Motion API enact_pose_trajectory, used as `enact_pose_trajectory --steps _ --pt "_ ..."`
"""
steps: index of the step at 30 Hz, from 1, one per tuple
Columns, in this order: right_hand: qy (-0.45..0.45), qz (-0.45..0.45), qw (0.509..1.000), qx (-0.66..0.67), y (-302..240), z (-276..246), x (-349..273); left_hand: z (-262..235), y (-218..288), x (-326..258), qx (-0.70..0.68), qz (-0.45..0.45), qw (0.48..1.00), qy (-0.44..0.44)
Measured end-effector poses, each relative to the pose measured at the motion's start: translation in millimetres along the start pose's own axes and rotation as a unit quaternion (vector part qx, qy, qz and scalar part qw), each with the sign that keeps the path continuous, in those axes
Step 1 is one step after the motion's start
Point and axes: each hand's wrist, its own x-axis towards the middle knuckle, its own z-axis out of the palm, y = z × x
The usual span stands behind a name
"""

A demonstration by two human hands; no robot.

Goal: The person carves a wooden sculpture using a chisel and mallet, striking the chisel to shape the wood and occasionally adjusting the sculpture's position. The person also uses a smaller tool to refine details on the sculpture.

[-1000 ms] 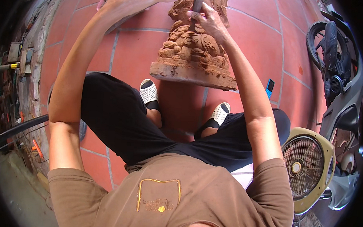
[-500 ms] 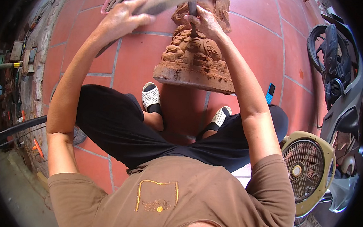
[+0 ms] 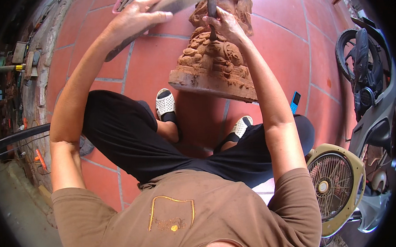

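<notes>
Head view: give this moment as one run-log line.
left hand: holding long wooden bar; right hand: holding chisel at brown carving; floor: blue phone

blue phone (image 3: 295, 102) on red floor tiles (image 3: 282, 61), beige fan (image 3: 323, 187) beside a grey motorbike (image 3: 372, 115)
</notes>
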Motion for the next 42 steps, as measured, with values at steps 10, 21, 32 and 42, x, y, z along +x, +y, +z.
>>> enact_pose_trajectory --steps 10,21,32,42 --pt "0.018 -0.036 0.996 -0.081 -4.6 4.5 -7.5 5.2 -3.5 -2.5 -0.023 -0.013 0.999 -0.019" --pt "-0.068 -0.082 0.987 -0.122 -29.6 5.8 -51.9 7.8 0.5 -28.6 -0.034 -0.052 0.994 -0.089" --pt "-0.087 -0.142 0.984 -0.057 -40.3 -16.7 -91.7 -41.1 46.9 -41.5 -0.274 -0.081 0.958 -0.01" --pt "-0.046 -0.011 0.98 0.195 -37.6 -40.3 -66.4 -34.4 42.0 -35.1 -0.287 -0.073 0.955 -0.002"
